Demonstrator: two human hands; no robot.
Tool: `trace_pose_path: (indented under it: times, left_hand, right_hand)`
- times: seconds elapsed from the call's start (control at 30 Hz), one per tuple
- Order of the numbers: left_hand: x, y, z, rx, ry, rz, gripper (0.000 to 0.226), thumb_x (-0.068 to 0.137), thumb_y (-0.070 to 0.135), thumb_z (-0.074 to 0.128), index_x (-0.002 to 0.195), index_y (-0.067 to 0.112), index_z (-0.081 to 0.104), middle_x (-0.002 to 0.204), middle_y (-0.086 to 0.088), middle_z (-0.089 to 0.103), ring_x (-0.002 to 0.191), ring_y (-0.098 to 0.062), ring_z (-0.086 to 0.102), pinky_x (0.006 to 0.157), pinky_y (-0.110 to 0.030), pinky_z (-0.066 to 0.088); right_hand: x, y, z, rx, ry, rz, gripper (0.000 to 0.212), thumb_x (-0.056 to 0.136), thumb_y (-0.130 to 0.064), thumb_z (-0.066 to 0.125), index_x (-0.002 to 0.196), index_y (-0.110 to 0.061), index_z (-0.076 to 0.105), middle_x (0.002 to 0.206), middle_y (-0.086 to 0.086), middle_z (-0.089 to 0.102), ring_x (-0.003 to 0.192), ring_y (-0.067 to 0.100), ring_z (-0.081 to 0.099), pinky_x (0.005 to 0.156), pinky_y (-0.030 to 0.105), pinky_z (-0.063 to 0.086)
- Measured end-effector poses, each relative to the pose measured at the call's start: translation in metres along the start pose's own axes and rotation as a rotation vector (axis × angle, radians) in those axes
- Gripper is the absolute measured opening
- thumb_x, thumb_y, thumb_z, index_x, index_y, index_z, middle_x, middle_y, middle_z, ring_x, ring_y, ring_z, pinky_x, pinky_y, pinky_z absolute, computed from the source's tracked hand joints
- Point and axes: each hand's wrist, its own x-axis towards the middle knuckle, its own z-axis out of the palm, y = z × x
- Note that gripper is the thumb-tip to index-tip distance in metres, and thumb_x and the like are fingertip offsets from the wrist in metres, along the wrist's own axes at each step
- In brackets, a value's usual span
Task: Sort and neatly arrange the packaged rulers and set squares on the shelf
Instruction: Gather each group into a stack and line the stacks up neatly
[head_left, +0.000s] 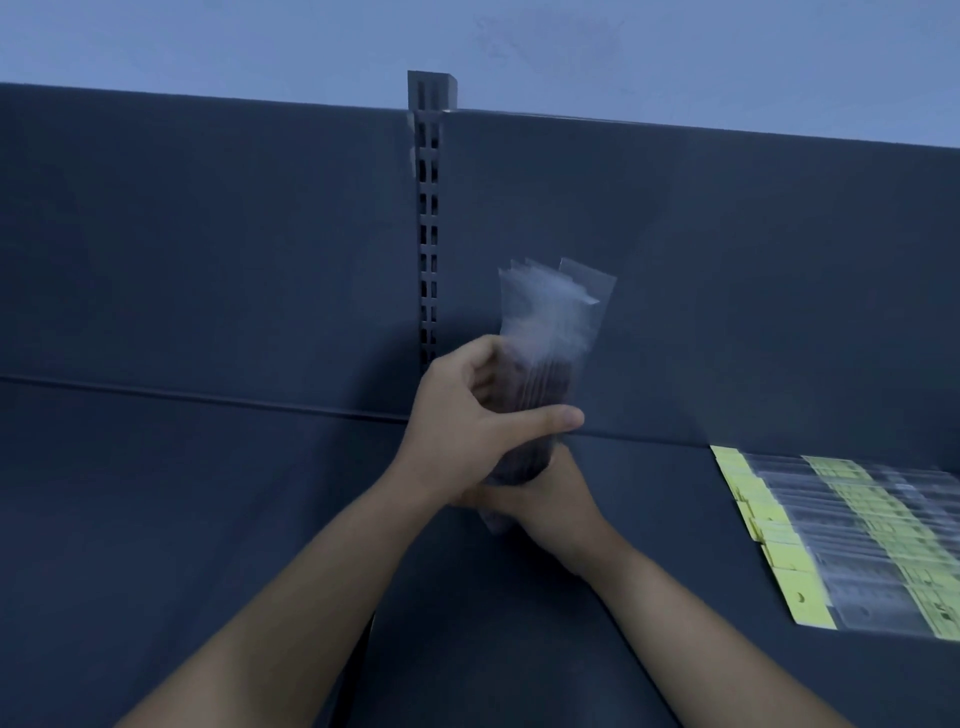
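Now in hand: bundle (551, 332) of clear-sleeved packs, dark contents, upright and tilted slightly right, blurred.
Left hand (467, 431): wrapped round the bundle's middle, thumb laid across its front.
Right hand (550, 504): gripping the bundle's lower end, just under the left hand and touching it.
Bundle position: above the shelf (208, 493), in front of the back panel (208, 234), just right of the slotted post (428, 234).
Row (841, 540): overlapping clear packs with yellow-green cards, flat on the shelf at right, well apart from the hands; contents too blurred to tell.
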Motion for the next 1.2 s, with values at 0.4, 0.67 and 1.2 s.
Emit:
trace_pose_path:
  times: [0.4,0.67,1.2]
  left_hand:
    - [-0.001,-0.005,0.002,0.059,0.042,-0.024,0.039,0.059,0.029,0.091,0.087,0.028,0.064,0.086,0.012,0.073,0.081,-0.003,0.070,0.068,-0.018,0.056]
    - [0.000,-0.006,0.005,0.113,-0.012,-0.044,0.038,0.056,0.032,0.092,0.081,0.018,0.066,0.081,0.006,0.073,0.079,-0.006,0.070,0.072,-0.027,0.059]
    - [0.010,-0.003,-0.019,0.091,-0.302,-0.099,0.039,0.063,0.028,0.089,0.094,0.018,0.069,0.092,0.001,0.074,0.088,-0.012,0.071,0.078,-0.026,0.058]
  right_hand:
    - [0.001,0.008,-0.003,-0.119,0.175,-0.096,0.030,0.068,-0.016,0.079,0.094,-0.020,0.066,0.076,-0.010,0.071,0.070,0.002,0.068,0.056,0.012,0.048]
    - [0.002,0.014,-0.002,-0.182,0.216,-0.100,0.027,0.081,0.000,0.067,0.073,-0.026,0.060,0.058,-0.014,0.062,0.057,-0.002,0.060,0.049,0.010,0.041]
    - [0.004,0.012,-0.008,-0.225,0.071,-0.061,0.039,0.068,-0.016,0.085,0.100,-0.007,0.066,0.097,0.007,0.071,0.095,0.018,0.068,0.085,0.038,0.056]
